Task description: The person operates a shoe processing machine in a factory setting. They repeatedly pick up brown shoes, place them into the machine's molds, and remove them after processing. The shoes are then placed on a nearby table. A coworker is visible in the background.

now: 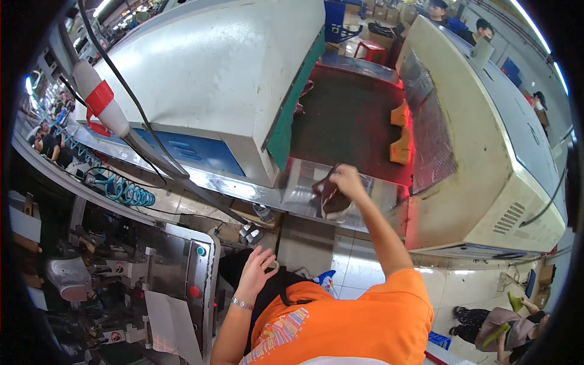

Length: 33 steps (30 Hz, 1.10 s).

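My right hand (347, 180) reaches forward, closed on the top of a dark brown shoe upper (331, 201) with a pale underside. The piece is over the metal end plate (298, 182) of a conveyor; whether it touches the plate I cannot tell. Beyond lies the dark conveyor belt (347, 118), where two orange curved pieces (399, 149) sit along its right side in red light. My left hand (257, 272), with a metal bracelet at the wrist, hovers low in front of my body. Its fingers are spread and it grips nothing that I can see.
White machine housings flank the belt on the left (201, 73) and right (468, 140). A green flap (298, 103) hangs from the left one, a dark red piece (304, 94) beside it. A control panel with a red button (194, 291) is near my left arm. A cable with a red-and-white connector (100, 100) hangs at left.
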{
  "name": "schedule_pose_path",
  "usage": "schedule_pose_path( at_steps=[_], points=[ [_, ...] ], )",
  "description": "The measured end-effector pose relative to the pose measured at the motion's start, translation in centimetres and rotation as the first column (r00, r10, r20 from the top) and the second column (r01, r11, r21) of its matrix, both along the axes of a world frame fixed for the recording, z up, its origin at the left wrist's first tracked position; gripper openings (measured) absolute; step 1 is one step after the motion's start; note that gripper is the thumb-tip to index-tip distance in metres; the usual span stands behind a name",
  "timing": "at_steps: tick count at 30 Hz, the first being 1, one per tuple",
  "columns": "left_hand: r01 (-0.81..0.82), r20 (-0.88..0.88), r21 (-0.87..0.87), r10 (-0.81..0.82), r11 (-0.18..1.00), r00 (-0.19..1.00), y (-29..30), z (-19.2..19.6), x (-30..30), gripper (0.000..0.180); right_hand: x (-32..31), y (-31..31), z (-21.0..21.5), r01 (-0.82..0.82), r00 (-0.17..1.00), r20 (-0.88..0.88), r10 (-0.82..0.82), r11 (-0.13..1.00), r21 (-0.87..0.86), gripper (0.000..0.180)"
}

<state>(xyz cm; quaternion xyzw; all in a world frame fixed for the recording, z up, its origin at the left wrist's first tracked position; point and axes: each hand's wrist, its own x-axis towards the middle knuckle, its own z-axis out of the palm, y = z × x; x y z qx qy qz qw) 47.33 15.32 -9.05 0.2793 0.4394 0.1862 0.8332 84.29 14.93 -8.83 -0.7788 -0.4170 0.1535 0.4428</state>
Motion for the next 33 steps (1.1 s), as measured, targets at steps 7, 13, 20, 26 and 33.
schedule_pose_path(
  at_steps=[7,13,20,26,33],
  points=[
    [-0.051,-0.086,0.063,0.057,0.997,0.995,2.5,0.7,-3.0,0.045,18.1,17.8,2.8,0.281,0.798,-0.53,-0.286,0.955,-0.092,0.054],
    [-0.06,-0.094,0.123,0.071,0.991,0.993,2.6,1.6,-2.3,0.042,16.4,19.6,-7.4,0.348,0.934,0.046,-0.353,0.933,0.094,0.075],
    [0.135,-0.249,0.572,0.014,0.809,0.968,3.7,-3.5,-2.8,0.037,-2.5,2.7,-14.3,0.169,0.973,0.18,-0.143,0.975,-0.141,0.053],
    [0.659,-0.614,0.718,-0.241,0.225,0.752,6.7,-7.3,2.9,0.036,-7.5,-9.2,-14.3,0.17,0.923,0.367,0.118,0.73,-0.662,0.08],
    [0.993,-0.9,-0.116,-0.419,-0.032,-0.119,5.8,-18.3,-0.4,0.055,-6.4,-8.9,-15.0,0.047,0.912,0.293,0.288,0.637,-0.77,0.088]
  ],
)
